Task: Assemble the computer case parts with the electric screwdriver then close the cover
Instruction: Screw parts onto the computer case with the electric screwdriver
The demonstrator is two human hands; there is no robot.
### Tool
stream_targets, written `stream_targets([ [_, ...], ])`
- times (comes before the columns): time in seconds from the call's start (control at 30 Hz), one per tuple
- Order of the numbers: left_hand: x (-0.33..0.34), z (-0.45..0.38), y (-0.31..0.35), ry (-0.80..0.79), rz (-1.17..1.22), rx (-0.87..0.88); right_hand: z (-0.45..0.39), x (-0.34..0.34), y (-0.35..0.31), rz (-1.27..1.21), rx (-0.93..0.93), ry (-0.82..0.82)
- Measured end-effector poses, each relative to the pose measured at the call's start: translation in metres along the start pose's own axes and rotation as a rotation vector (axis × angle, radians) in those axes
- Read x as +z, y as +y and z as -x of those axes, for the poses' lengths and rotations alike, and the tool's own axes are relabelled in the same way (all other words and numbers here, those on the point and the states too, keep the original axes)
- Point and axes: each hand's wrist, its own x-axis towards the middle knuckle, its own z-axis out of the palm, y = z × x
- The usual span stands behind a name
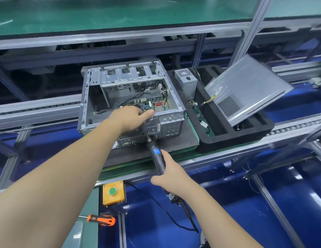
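right hand (171, 173) holds electric screwdriver (157, 158), seemingly touching case (106, 90).

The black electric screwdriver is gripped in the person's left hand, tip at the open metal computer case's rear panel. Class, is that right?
Not quite. The head view shows the right hand gripping the black electric screwdriver; its tip is at the open metal computer case's rear panel.

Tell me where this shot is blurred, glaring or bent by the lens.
Head view: the wide lens bows the conveyor rails; the edges smear, notably far right. Glare streaks the blue surface below. The computer case, the electric screwdriver and both hands, left and right, are fairly sharp.
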Motion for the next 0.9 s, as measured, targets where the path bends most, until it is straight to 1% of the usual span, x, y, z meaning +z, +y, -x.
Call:
stream_targets([
  [0.07, 0.004, 0.004, 0.002, 0.158, 0.028, -0.009, 0.012, -0.015, 0.001, -0.023, -0.005, 0.033],
  [0.13, 0.003, 0.006, 0.012, 0.351, 0.157, 0.001, 0.023, -0.033, 0.003, -0.077, -0.040, 0.072],
  [0.2, -0.002, 0.007, 0.032, 0.546, 0.264, 0.056, 0.029, -0.052, 0.004, -0.145, -0.103, 0.125],
  [0.27, -0.008, 0.009, 0.059, 0.662, 0.335, 0.108, 0.030, -0.072, 0.003, -0.201, -0.152, 0.194],
  [0.3, -0.008, 0.010, 0.073, 0.673, 0.378, 0.121, 0.027, -0.083, 0.002, -0.215, -0.173, 0.232],
  [0.4, -0.005, 0.009, 0.118, 0.585, 0.480, 0.137, 0.011, -0.117, 0.004, -0.254, -0.217, 0.317],
  [0.47, 0.001, 0.002, 0.148, 0.505, 0.444, 0.167, -0.002, -0.142, 0.011, -0.280, -0.230, 0.332],
  [0.57, 0.016, -0.018, 0.188, 0.402, 0.339, 0.175, -0.025, -0.181, 0.030, -0.262, -0.237, 0.304],
  [0.7, 0.037, -0.055, 0.222, 0.245, 0.261, 0.010, -0.062, -0.238, 0.063, -0.302, -0.204, 0.241],
  [0.8, 0.055, -0.078, 0.233, 0.110, 0.119, -0.115, -0.091, -0.277, 0.085, -0.286, -0.189, 0.182],
  [0.9, 0.078, -0.091, 0.238, -0.027, -0.020, -0.252, -0.114, -0.296, 0.101, -0.243, -0.176, 0.131],
])
